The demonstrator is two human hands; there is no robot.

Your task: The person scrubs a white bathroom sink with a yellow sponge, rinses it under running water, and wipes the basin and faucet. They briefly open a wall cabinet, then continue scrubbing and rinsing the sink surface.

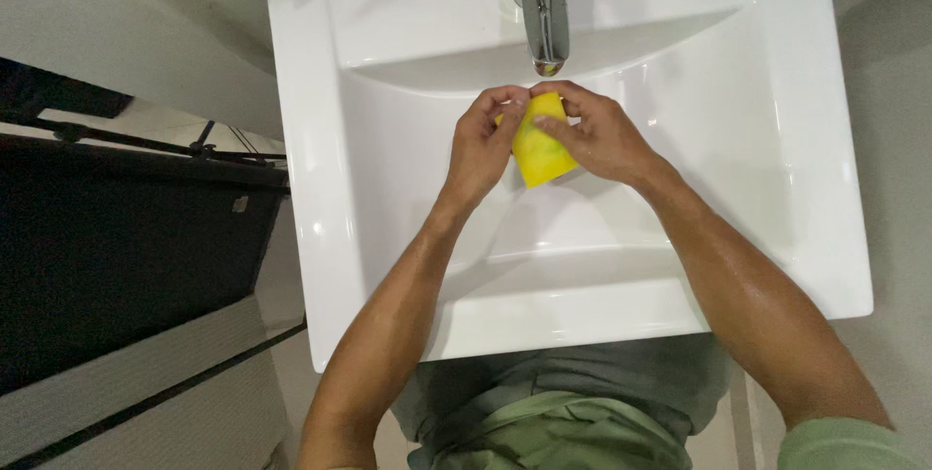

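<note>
Forearms reach up from the bottom of the view, over a grey-green shirt front (553,412), and meet above the middle of a white rectangular washbasin (320,188). Left hand (481,145) and right hand (602,135) both close on a yellow sponge (539,151), with a greenish patch on its face. The left fingers curl over its upper left edge; the right thumb and fingers pinch its top and right side, so the sponge stands tilted between the two palms, its lower corner pointing down into the bowl. Held this way it sits right under the spout, clear of the porcelain, so that anything dripping off it would fall inside the bowl rather than on the rim, as I judge it.

Room for moving is fair: the bowl spreads wide on either side of the hands, and its broad flat rim runs all round. Beyond the left rim lie a pale wall surface and a dark panel (116,266), well apart from the hands. Farthest off, a chrome faucet (546,9) juts over the back ledge, its mouth just above the sponge's top; no water can be seen running from it
</note>
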